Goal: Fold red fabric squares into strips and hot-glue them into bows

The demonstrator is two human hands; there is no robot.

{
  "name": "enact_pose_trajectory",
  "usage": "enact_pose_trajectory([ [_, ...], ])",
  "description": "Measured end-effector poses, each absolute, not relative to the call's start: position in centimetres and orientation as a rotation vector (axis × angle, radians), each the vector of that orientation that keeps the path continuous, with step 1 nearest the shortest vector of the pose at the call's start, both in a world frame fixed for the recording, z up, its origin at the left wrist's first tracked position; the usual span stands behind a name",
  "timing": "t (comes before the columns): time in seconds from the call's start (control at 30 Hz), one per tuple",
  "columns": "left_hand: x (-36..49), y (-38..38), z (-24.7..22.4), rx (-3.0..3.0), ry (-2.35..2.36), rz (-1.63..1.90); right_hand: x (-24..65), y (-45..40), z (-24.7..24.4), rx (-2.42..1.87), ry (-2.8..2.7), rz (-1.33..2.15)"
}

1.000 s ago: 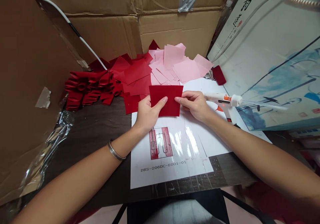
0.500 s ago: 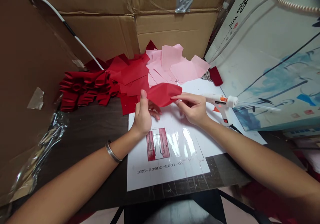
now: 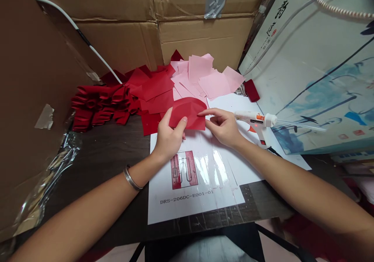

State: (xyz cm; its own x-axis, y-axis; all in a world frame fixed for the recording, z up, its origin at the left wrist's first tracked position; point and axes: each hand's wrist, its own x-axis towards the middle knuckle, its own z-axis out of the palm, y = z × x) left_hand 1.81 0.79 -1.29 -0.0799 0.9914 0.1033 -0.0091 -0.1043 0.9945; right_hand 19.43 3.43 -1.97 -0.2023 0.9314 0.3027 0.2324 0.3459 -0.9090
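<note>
Both my hands are at the middle of the table, holding a curved piece of red fabric (image 3: pixel 188 114). My left hand (image 3: pixel 171 135), with a metal bangle (image 3: pixel 131 178) on its wrist, grips the lower left of the piece. My right hand (image 3: pixel 222 127) pinches its right edge with the fingertips. Directly under my hands lies a plastic-covered printed sheet (image 3: pixel 193 201) labelled DRS-206DC-E001-01. Loose red squares (image 3: pixel 156 90) and pink squares (image 3: pixel 201 75) are heaped just beyond them. Folded red petal shapes (image 3: pixel 99 106) lie in a row further left.
A white hot glue gun (image 3: pixel 254 120) lies to the right of my right hand on a white sheet (image 3: pixel 230 102). Cardboard boxes (image 3: pixel 204 40) stand behind the dark table (image 3: pixel 99 153), crumpled clear plastic (image 3: pixel 55 168) lies left, and a printed board (image 3: pixel 315 98) stands right.
The red piece has gone from a flat rectangle to a curved, rounded shape. My left hand has shifted its grip to the piece's lower left, and my right fingertips remain at its right edge.
</note>
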Motion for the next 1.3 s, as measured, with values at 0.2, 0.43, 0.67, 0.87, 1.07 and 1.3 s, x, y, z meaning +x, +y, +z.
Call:
enact_pose_trajectory([
  [0.2, 1.75, 0.67, -1.46, 1.249, 1.201, 1.359, 20.04, 3.73, -1.99, -0.84, -1.482, 1.316],
  [0.43, 1.81, 0.69, -1.4, 1.225, 1.163, 1.359, 20.19, 4.25, -2.05, -0.844, -1.394, 1.409],
  [0.67, 1.88, 0.56, -1.28, 1.237, 1.161, 1.344, 20.08, 4.25, -2.09, -0.836, -1.396, 1.424],
  [0.87, 1.86, 0.55, -1.39, 1.226, 1.118, 1.343, 19.93, 4.31, -2.04, -0.886, -1.397, 1.398],
  [1.07, 1.75, 0.57, -1.34, 1.212, 1.098, 1.359, 19.88, 4.43, -1.97, -0.882, -1.343, 1.406],
  [1.3, 1.53, 0.66, -1.5, 1.327, 1.063, 1.37, 19.67, 4.38, -2.07, -0.89, -1.369, 1.396],
])
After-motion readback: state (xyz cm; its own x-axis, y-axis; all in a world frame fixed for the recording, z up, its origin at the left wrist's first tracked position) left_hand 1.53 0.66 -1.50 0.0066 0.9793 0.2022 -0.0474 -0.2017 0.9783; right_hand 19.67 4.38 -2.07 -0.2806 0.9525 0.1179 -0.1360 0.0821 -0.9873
